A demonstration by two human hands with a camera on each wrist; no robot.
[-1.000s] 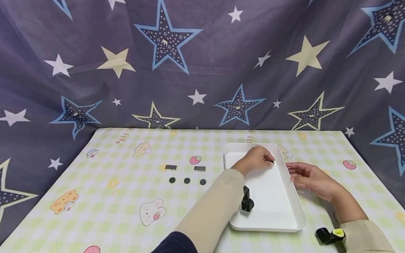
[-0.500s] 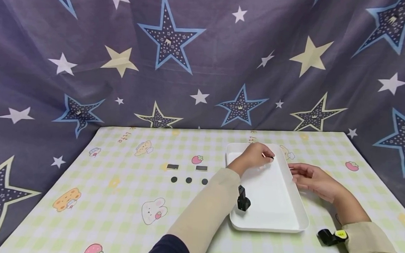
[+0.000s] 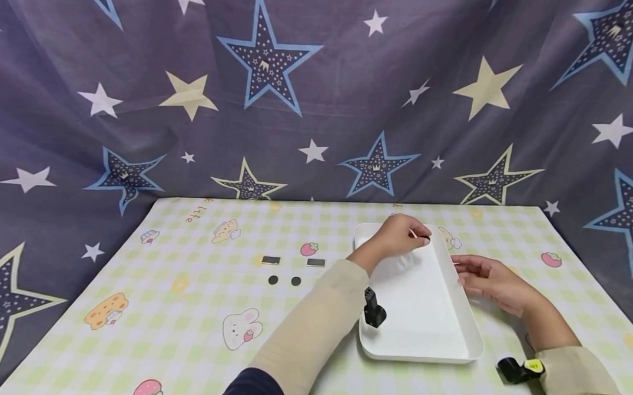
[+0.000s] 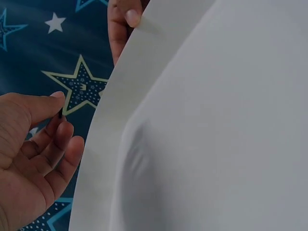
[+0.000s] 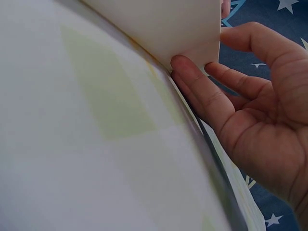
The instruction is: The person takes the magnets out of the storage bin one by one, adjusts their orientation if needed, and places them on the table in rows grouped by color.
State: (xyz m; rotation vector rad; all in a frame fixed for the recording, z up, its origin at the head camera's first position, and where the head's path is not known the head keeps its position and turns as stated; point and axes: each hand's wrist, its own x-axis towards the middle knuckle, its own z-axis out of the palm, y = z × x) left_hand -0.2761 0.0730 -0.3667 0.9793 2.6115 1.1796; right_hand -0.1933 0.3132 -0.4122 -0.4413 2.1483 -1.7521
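My left hand (image 3: 400,235) is over the far end of a white rectangular tray (image 3: 422,320). Between thumb and fingertips it pinches a small black piece (image 3: 426,240), seen edge-on as a thin dark sliver (image 4: 60,113) in the left wrist view; most of it is covered by the fingers. My right hand (image 3: 495,285) is at the tray's right side, its fingers (image 5: 192,79) touching the outside of the wall with the thumb near the rim. On the table, left of the tray, lie two black discs (image 3: 273,280) (image 3: 296,281) and two dark rectangular pieces (image 3: 271,260) (image 3: 316,262).
The table has a green checked cloth (image 3: 178,333) with cartoon prints. A starry dark curtain (image 3: 320,103) hangs behind it. Black wrist cameras (image 3: 375,309) (image 3: 518,370) stick out from the two sleeves; the left forearm crosses the tray's near left side.
My left hand has moved slightly up and away toward the tray's far end, still pinching the black piece. A third disc on the table is now hidden by the left arm. The right hand stays put.
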